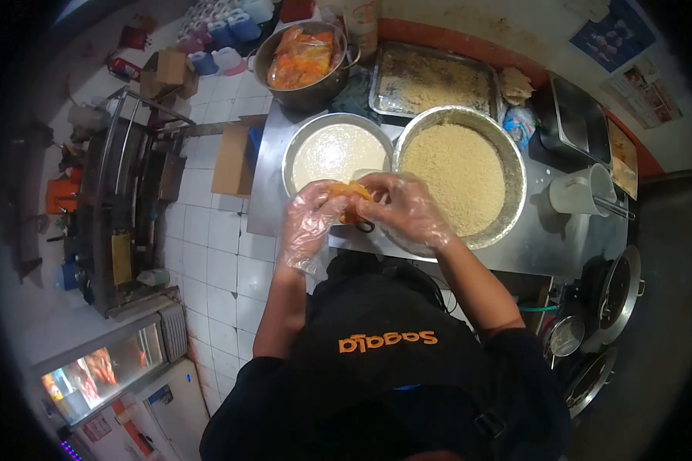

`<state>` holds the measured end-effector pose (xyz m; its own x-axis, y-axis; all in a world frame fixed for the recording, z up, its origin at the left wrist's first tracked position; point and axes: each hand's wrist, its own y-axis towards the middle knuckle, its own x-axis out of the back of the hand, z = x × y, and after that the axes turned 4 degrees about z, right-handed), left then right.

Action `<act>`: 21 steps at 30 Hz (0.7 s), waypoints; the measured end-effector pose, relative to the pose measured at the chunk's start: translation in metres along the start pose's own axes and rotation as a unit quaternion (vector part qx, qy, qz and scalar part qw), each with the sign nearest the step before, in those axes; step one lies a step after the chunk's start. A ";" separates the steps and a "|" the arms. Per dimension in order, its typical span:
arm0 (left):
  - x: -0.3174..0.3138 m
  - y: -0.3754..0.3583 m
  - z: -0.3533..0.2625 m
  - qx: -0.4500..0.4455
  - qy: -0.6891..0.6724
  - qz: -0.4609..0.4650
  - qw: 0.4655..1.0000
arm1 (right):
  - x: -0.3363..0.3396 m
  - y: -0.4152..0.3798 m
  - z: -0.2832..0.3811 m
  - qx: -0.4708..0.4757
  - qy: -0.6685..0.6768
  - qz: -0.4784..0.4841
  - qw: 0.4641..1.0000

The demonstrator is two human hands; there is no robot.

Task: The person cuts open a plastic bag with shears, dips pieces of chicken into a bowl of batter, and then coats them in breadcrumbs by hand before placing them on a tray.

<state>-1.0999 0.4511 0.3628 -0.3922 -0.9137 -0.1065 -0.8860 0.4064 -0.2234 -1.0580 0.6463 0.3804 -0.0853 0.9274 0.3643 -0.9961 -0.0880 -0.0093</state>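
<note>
My left hand and my right hand, both in clear plastic gloves, are closed on an orange, soft-looking piece of food, pinched between the fingertips. Its exact kind is hard to tell. They hold it at the near side of a metal bowl of pale, wet batter. Right of that, close to my right hand, stands a wide metal basin of pale crumbs. The fingers hide part of the food.
A pot at the back left holds orange food in a clear bag. Behind the basin lies a crumb-strewn tray. On the right are a deep metal container, a white jug and pans. A cardboard box is left of the table.
</note>
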 end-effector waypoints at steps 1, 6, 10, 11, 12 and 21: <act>0.001 0.001 -0.001 0.017 0.006 0.000 1.000 | -0.004 0.010 0.001 -0.045 0.132 0.048 0.989; 0.031 0.013 -0.001 0.021 -0.013 0.025 0.999 | -0.013 0.040 -0.003 -0.139 0.285 0.167 0.934; 0.056 0.029 0.008 0.009 0.000 0.059 0.998 | -0.030 0.054 -0.002 -0.135 0.211 0.130 0.959; 0.061 0.033 0.010 -0.017 0.038 0.063 0.997 | -0.034 0.059 0.000 -0.157 0.185 0.130 0.962; 0.065 0.035 0.007 -0.018 0.033 0.066 0.997 | -0.038 0.062 0.003 -0.160 0.180 0.128 0.962; 0.120 0.044 -0.010 -0.061 -0.032 -0.013 0.998 | -0.045 0.084 0.002 -0.168 -0.034 -0.084 0.982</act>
<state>-1.1887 0.3593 0.3495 -0.3562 -0.9196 -0.1655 -0.9204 0.3759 -0.1073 -1.1378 0.5964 0.3652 0.0704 0.8915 0.4475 -0.9483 0.1990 -0.2473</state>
